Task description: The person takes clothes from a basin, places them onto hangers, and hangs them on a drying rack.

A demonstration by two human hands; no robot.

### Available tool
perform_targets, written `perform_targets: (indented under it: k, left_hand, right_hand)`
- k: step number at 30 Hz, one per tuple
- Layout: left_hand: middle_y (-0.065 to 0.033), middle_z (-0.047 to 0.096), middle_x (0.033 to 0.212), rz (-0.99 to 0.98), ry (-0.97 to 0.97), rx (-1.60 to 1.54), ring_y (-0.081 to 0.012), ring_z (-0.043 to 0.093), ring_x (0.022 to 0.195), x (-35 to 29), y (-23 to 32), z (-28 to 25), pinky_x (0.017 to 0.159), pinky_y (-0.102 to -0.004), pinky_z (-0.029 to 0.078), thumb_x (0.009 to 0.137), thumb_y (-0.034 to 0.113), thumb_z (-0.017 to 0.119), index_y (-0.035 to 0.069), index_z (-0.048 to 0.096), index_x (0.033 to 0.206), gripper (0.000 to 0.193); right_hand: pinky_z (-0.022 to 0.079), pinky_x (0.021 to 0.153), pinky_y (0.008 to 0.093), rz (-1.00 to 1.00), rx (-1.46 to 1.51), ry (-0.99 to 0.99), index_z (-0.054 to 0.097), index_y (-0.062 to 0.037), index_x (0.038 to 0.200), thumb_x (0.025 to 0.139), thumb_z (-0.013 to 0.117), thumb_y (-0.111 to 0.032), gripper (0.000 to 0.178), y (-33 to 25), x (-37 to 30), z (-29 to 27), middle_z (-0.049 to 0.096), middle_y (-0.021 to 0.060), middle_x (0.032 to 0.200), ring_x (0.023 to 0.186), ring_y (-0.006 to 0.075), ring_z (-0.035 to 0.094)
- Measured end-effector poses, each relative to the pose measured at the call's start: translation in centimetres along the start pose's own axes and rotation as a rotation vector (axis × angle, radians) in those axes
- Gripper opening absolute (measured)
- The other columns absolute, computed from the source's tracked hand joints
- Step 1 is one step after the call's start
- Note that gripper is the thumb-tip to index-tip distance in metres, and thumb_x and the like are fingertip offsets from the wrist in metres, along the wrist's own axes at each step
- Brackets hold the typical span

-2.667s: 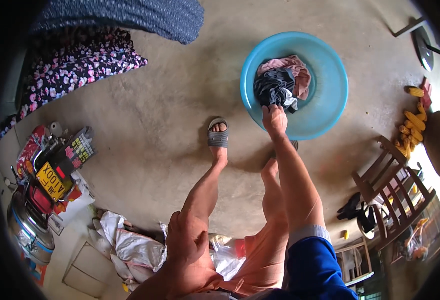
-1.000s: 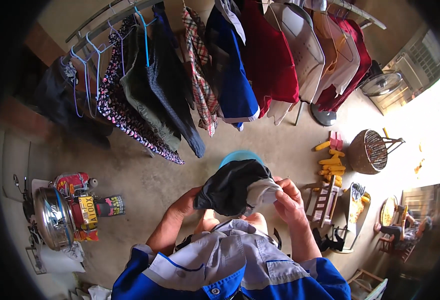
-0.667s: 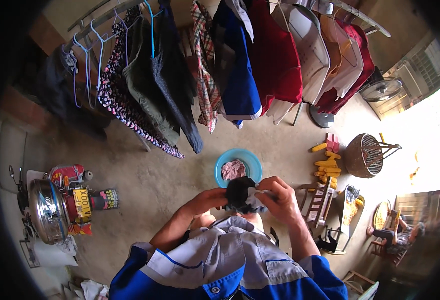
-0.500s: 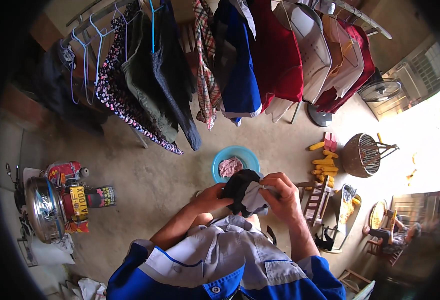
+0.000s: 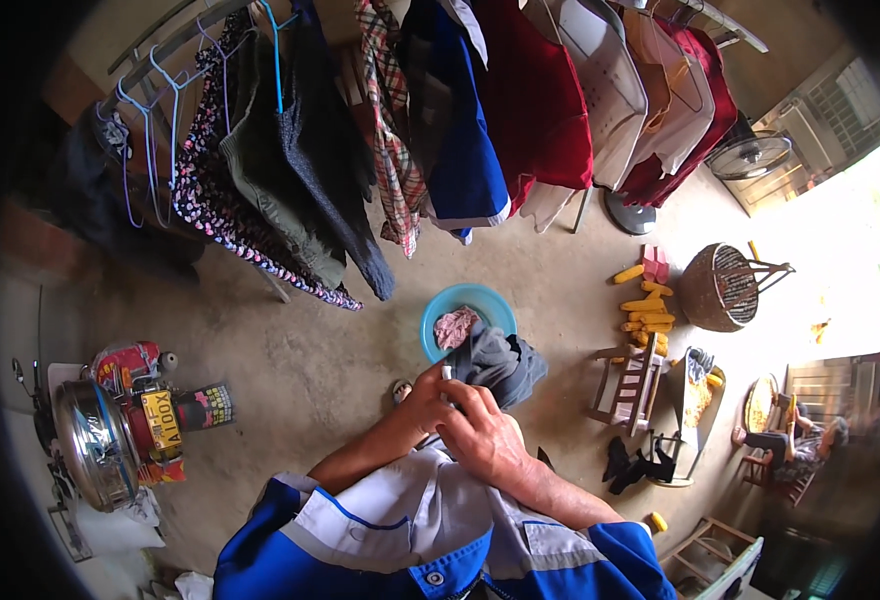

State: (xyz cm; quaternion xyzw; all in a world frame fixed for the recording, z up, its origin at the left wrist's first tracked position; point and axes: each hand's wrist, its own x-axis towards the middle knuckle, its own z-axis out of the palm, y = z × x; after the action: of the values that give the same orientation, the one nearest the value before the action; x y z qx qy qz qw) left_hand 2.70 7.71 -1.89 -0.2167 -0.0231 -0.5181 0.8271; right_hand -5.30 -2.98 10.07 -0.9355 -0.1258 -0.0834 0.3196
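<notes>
A dark grey garment (image 5: 505, 368) hangs bunched out in front of me, spread over the near right rim of a light blue basin (image 5: 500, 302). My left hand (image 5: 423, 402) is closed at the garment's near end. Crossing against it, my right hand (image 5: 480, 437) pinches the same end, with its fingers lying over the left ones. A small whitish edge (image 5: 447, 372) pokes up between the hands; I cannot make out what part it is. Inside the basin lies a crumpled pink patterned cloth (image 5: 457, 327), partly hidden by the grey garment.
Clothes such as a blue shirt (image 5: 465, 130) and empty hangers (image 5: 150, 120) hang from a rail ahead. To the right are corn cobs (image 5: 648, 318), a basket (image 5: 715, 290), a wooden chair (image 5: 625, 390) and a seated person (image 5: 800, 445). A motorbike (image 5: 100, 440) stands left.
The garment has gone from a compact bundle to a looser hanging spread. My right hand has moved left and down to meet my left hand. The view has shifted slightly.
</notes>
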Motion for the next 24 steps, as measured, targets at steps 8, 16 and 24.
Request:
perform_targets:
  k: [8,16,24]
  left_hand:
    - [-0.0125,0.043,0.146,0.194,0.363,0.671,-0.0319,0.046,0.131,4.9,-0.3,6.4,0.113,-0.0481,0.034,0.101,0.04,0.033,0.012,0.028,0.152,0.058]
    - [-0.0136,0.047,0.144,0.067,0.221,0.731,-0.0305,0.047,0.132,3.2,0.3,6.4,0.111,-0.0487,0.037,0.099,0.035,0.045,0.006,0.04,0.145,0.055]
    - [-0.012,0.041,0.148,0.099,0.392,0.791,-0.0277,0.04,0.137,1.0,-0.3,5.1,0.115,-0.0443,0.031,0.099,0.036,0.049,0.004,0.034,0.148,0.06]
  right_hand:
    - [0.052,0.081,0.041,0.314,0.078,0.155,0.052,-0.0004,0.115,0.077,0.072,-0.007,0.043,0.4,-1.5,0.3,0.054,0.0193,0.113,0.099,0.0378,0.058]
    - [0.053,0.072,0.0392,0.297,0.22,0.31,0.053,-0.0016,0.115,0.079,0.072,-0.006,0.041,0.4,-1.6,1.2,0.056,0.017,0.109,0.089,0.0344,0.06]
    - [0.051,0.065,0.0349,0.532,0.368,0.253,0.06,-0.0037,0.097,0.077,0.076,-0.004,0.025,0.6,-1.7,0.5,0.06,0.0115,0.087,0.076,0.025,0.061]
